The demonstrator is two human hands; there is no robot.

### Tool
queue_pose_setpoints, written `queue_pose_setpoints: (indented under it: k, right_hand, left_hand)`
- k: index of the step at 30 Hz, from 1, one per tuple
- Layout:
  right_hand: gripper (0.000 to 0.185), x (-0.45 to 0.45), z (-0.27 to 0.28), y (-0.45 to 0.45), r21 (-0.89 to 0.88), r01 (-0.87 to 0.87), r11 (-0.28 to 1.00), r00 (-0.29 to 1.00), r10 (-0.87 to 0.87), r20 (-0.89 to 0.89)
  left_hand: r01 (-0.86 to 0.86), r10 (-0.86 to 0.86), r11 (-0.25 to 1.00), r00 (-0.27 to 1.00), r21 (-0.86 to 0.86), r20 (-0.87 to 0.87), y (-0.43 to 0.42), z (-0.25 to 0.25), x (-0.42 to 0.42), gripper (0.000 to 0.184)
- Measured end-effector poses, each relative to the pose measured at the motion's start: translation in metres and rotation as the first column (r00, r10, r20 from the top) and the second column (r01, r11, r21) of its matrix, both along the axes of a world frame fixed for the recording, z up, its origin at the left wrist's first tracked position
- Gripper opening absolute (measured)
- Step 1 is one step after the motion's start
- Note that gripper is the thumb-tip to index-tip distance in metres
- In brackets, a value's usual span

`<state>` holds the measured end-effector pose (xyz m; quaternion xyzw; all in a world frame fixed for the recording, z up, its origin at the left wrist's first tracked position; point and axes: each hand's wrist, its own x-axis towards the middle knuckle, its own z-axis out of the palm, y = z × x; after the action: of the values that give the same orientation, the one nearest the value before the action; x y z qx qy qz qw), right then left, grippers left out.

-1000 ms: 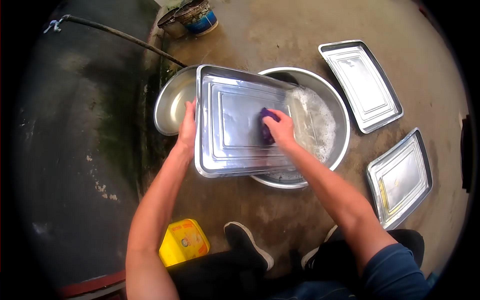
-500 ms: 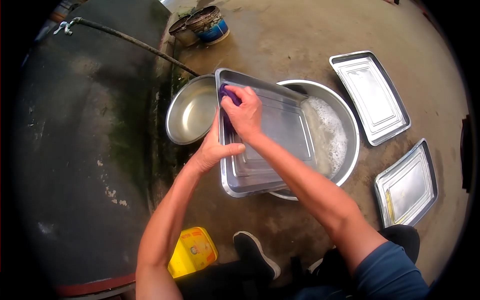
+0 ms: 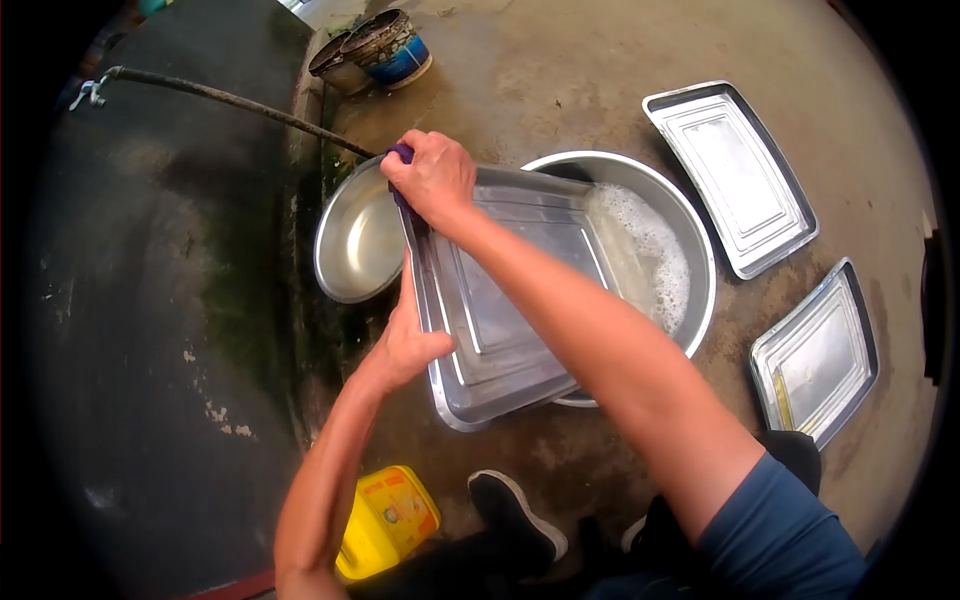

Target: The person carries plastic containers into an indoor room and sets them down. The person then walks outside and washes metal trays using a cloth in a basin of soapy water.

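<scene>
A rectangular metal tray (image 3: 520, 270) leans at a tilt into a large round basin (image 3: 705, 270) of foamy water (image 3: 650, 240). My left hand (image 3: 405, 340) grips the tray's left rim, thumb over the inner side and fingers behind it, mostly hidden. At the tray's upper left corner, my right hand (image 3: 435, 175) is closed on a purple cloth (image 3: 402, 155) and presses it to the rim. My right forearm crosses over the tray and covers part of it.
A smaller metal bowl (image 3: 340, 230) holding liquid stands behind the tray. Two more trays, one farther (image 3: 735, 180) and one nearer (image 3: 820, 350), lie on the right. A yellow container (image 3: 390, 520) is near my shoe (image 3: 515, 515). Stained buckets (image 3: 390, 50) and a tap (image 3: 90, 92) are beyond.
My right hand has slid the purple cloth up and left to the tray's corner. The tray's left end has shifted left and tilted more, with my left hand still on its rim.
</scene>
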<state>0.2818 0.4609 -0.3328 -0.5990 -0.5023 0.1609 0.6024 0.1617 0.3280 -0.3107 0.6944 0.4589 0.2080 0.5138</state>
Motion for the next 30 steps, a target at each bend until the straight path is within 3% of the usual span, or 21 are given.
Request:
queue_pose_setpoints:
  k: [3, 8, 12, 14, 15, 18, 21, 22, 24, 26, 27, 29, 30]
  right_hand:
    - [0.030, 0.007, -0.011, 0.005, -0.093, 0.003, 0.996, 0.999, -0.008, -0.051]
    - [0.030, 0.038, -0.066, 0.009, -0.422, 0.133, 0.897, 0.991, -0.131, 0.035]
    - [0.032, 0.072, -0.116, 0.008, -0.537, 0.241, 0.808, 0.971, -0.203, 0.130]
    - [0.032, 0.087, -0.144, 0.008, -0.521, 0.339, 0.783, 0.941, -0.286, 0.182]
    - [0.034, 0.093, -0.150, 0.004, -0.604, 0.331, 0.725, 0.942, -0.288, 0.170]
    - [0.034, 0.101, -0.174, -0.005, -0.598, 0.363, 0.714, 0.917, -0.388, 0.093]
    - [0.035, 0.098, -0.194, -0.017, -0.651, 0.313, 0.691, 0.894, -0.446, -0.043]
    - [0.034, 0.093, -0.195, -0.020, -0.605, 0.269, 0.750, 0.904, -0.414, -0.111]
    - [0.035, 0.076, -0.199, -0.019, -0.509, 0.149, 0.847, 0.883, -0.346, -0.317]
    - [0.033, 0.052, -0.158, -0.033, -0.407, -0.117, 0.906, 0.726, -0.202, -0.658]
    - [0.032, 0.038, -0.140, -0.040, -0.332, -0.222, 0.917, 0.663, -0.107, -0.741]
    - [0.033, 0.006, -0.115, -0.047, -0.187, -0.355, 0.916, 0.590, 0.064, -0.805]
    - [0.033, -0.008, -0.097, -0.055, -0.106, -0.437, 0.893, 0.481, 0.133, -0.867]
  left_hand:
    - [0.013, -0.013, 1.000, 1.000, 0.014, 0.002, 0.003, -0.007, -0.006, 0.113]
    - [-0.037, 0.041, 0.997, 0.998, -0.060, 0.057, 0.003, -0.019, -0.016, 0.113]
    - [-0.010, 0.015, 0.995, 0.999, -0.099, 0.048, -0.002, -0.029, -0.028, 0.118]
    - [-0.030, 0.036, 0.996, 0.996, -0.082, 0.078, -0.004, -0.034, -0.032, 0.111]
    - [-0.035, 0.041, 0.996, 0.996, -0.083, 0.075, -0.005, -0.034, -0.033, 0.111]
    - [-0.032, 0.033, 0.999, 0.999, -0.025, 0.041, -0.004, -0.039, -0.036, 0.107]
    - [-0.144, 0.147, 0.981, 0.989, -0.130, 0.011, -0.007, -0.041, -0.034, 0.101]
    - [-0.161, 0.162, 0.981, 0.987, -0.113, -0.003, -0.008, -0.046, -0.037, 0.086]
    - [-0.220, 0.227, 0.965, 0.973, -0.145, 0.036, -0.010, -0.062, -0.043, 0.081]
    - [-0.289, 0.301, 0.944, 0.952, -0.156, 0.055, -0.015, -0.064, -0.041, 0.067]
    - [-0.292, 0.304, 0.943, 0.951, -0.158, 0.057, -0.014, -0.069, -0.043, 0.067]
    - [-0.354, 0.504, 0.817, 0.822, -0.455, 0.265, -0.011, -0.082, -0.048, 0.067]
    - [-0.371, 0.539, 0.785, 0.804, -0.497, 0.251, -0.012, -0.073, -0.042, 0.066]
